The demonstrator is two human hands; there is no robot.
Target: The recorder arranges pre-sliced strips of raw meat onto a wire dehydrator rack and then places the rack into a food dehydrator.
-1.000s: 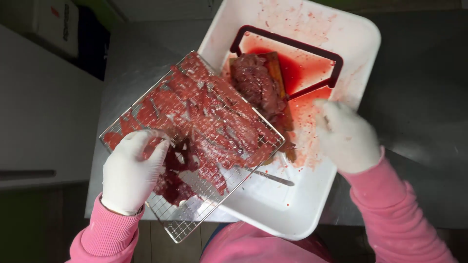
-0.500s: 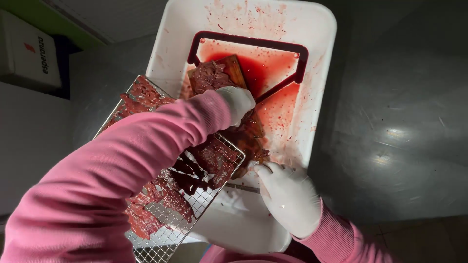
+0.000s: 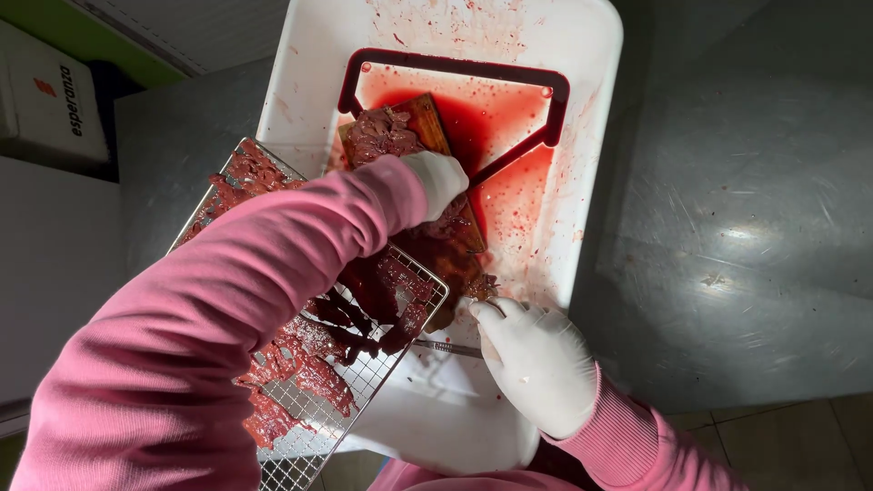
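The wire rack (image 3: 314, 400), laid with red meat strips, hangs over the white tray's (image 3: 582, 136) edge and could tip. The gloved left hand (image 3: 436, 180) lies curled on the raw meat block (image 3: 382, 136); grip unclear. The right hand (image 3: 536, 364), fingers closed, grips a thin blade (image 3: 446, 348), which may slip on that wet surface.

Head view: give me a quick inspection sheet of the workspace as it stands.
Surface: scratched metal table, bare at right.
Job's things: white cutting board smeared red; slab of raw meat on a brown wooden piece; wire rack carrying red meat strips, overlapping the board's left edge.
Clutter: thin metal tool on the board, kind unclear.
Grippers: left hand, gloved, on the meat; right hand, gloved, resting on the board by the tool.
Cables: nothing seen.
Surroundings: white box at left; tiled floor below.
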